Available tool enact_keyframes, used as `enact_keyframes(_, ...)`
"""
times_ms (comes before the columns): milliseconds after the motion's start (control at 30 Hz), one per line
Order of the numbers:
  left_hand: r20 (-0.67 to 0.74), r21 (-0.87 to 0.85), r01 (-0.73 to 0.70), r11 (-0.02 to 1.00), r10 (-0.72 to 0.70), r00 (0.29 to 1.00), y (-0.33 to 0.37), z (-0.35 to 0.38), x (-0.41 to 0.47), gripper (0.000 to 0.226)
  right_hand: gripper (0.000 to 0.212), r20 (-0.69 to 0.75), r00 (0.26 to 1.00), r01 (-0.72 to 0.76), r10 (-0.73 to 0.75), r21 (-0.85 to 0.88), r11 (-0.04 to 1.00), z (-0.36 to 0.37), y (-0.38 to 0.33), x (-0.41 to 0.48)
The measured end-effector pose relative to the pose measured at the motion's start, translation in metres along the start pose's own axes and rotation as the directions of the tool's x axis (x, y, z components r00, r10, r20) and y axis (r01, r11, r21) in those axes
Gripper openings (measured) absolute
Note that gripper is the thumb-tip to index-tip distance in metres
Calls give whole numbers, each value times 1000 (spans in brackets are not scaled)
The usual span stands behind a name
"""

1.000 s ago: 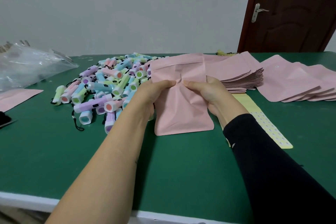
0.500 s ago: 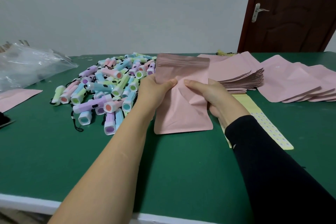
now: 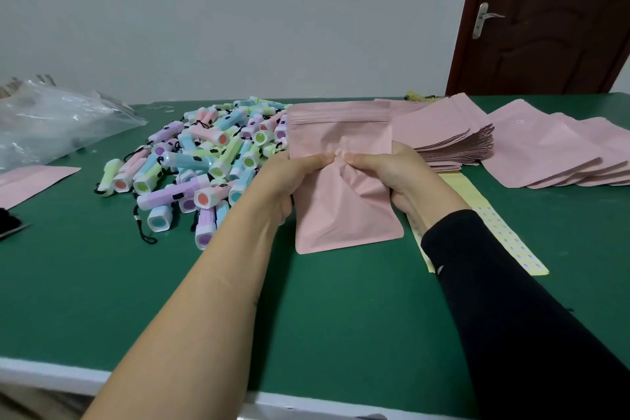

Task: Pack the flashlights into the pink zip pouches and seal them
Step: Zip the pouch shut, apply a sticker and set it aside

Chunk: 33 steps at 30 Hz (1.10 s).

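Thumbs of the left hand (image 3: 283, 180) and right hand (image 3: 395, 174) nearly meet, pinching the crumpled middle of one matte pink zip pouch (image 3: 341, 218), which stands with its bottom edge on the middle of the green desk (image 3: 102, 300). One heap of pastel plastic flashlights (image 3: 204, 160), too many to count, lies just left toward the far edge. One stack of flat pink pouches (image 3: 450, 139) sits behind the right hand.

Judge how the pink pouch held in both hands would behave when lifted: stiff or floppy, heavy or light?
Probably floppy: the pink pouch creases where the left hand and right hand pinch it. Likely light: it looks as thin as the stacked pouches beside it.
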<state>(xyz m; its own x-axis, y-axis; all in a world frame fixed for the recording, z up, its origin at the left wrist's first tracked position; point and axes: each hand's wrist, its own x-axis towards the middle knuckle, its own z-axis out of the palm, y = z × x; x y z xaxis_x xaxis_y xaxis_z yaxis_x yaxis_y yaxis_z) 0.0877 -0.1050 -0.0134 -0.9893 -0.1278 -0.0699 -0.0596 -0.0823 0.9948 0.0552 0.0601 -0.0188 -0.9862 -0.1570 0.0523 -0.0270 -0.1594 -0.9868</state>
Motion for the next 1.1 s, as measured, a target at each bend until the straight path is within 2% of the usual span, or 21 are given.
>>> enact_keyframes(167, -73, -8, -42, 999, 42, 996, -1, 3, -2, 20, 20, -34, 999, -17, 16, -12, 1000, 3, 1, 0)
enact_keyframes(300, -89, -8, -68, 998, 67, 994, 0, 5, -7, 17, 49, -24, 998, -59, 58, -49, 997, 5, 3, -3)
enact_keyframes(433, -96, 16, -65, 998, 66, 993, 1, 5, -9, 22, 39, -44, 997, -70, 67, -87, 994, 1, 3, -2)
enact_keyframes(533, -109, 35, -77, 996, 80, 991, 2, 2, -8, 26, 39, -38, 997, -67, 63, -120, 991, 0, 3, 0)
enact_keyframes(700, -153, -24, -175, 984, 169, 974, 5, -4, -8, 25, 38, -11, 998, -57, 56, -181, 982, 3, 2, -2)
enact_keyframes(833, -213, 18, -252, 968, 249, 945, 6, -5, -8, 26, 38, -9, 998, -55, 54, -180, 982, 6, 3, -3)
enact_keyframes(900, -246, 81, -273, 959, 284, 927, 7, -6, -8, 21, 39, -17, 999, -54, 51, -195, 979, 6, 3, -2)
enact_keyframes(967, -283, 214, -305, 928, 358, 890, 8, -8, -8, 17, 34, -29, 999, -45, 40, -216, 975, 3, 4, -2)
enact_keyframes(1100, -233, 529, -335, 780, 513, 826, 7, -11, -6, 18, 22, -55, 998, -28, 14, -264, 964, 0, 7, -1)
